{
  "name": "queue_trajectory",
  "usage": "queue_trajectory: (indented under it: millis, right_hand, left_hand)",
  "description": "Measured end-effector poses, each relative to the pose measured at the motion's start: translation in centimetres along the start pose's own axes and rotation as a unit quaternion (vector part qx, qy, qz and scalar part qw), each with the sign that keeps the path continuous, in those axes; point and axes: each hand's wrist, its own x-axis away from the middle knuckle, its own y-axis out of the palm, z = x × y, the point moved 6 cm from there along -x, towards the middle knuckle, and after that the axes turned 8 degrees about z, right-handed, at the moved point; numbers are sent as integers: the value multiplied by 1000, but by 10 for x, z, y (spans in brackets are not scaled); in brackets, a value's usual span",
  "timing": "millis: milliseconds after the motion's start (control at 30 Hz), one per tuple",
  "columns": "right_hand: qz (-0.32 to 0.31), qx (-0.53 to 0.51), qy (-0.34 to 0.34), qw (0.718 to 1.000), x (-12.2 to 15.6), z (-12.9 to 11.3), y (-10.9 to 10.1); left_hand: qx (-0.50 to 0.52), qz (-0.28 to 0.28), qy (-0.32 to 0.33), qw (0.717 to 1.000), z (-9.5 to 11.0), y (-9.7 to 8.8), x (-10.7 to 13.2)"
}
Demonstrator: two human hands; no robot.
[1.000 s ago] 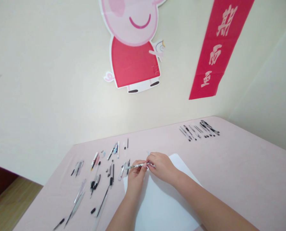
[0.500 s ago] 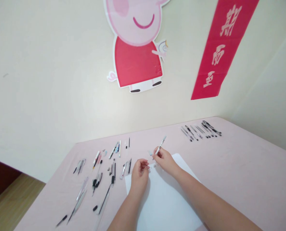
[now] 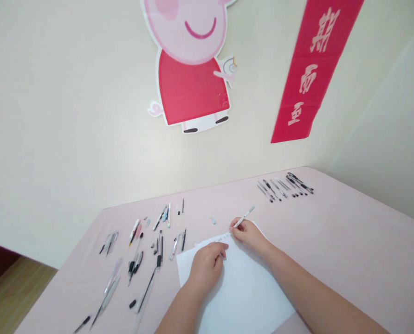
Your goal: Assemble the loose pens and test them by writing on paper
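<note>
A white pen [image 3: 244, 216] with a pale blue end is pinched in my right hand [image 3: 250, 235]. Its lower end meets the top part of a white sheet of paper [image 3: 245, 287], where a short row of small faint marks shows. My left hand [image 3: 207, 264] rests on the paper's upper left, index finger stretched toward the marks and the other fingers loosely bent, holding nothing. Just beyond the paper's top edge lies a small pale blue piece [image 3: 212, 220], perhaps a pen cap.
Disassembled pens, caps and refills [image 3: 158, 250] are scattered over the left of the pink table [image 3: 360, 241]. Several black-capped pens and refills [image 3: 283, 188] lie in a row at the back right. Behind the table, the wall carries a cartoon pig cutout [image 3: 193, 88] and a red banner [image 3: 307, 79].
My left hand has lowered from a raised, curled pose onto the paper. My right hand has shifted right along the sheet, and the pen leans further right. The pale blue piece stands clear of my fingers.
</note>
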Motion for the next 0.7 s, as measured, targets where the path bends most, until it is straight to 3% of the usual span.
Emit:
queue_trajectory:
  millis: [200,467,700]
  right_hand:
    - [21,83,-79,993,5,0,-3]
    - [30,157,-99,982,9,-3,-3]
    - [21,163,-109,980,9,-4,-2]
  left_hand:
    - [-3,-11,-10,1000,-2,0,0]
    - [-41,-26,33,998,7,0,2]
    - [-68,-27,40,996,8,1,2]
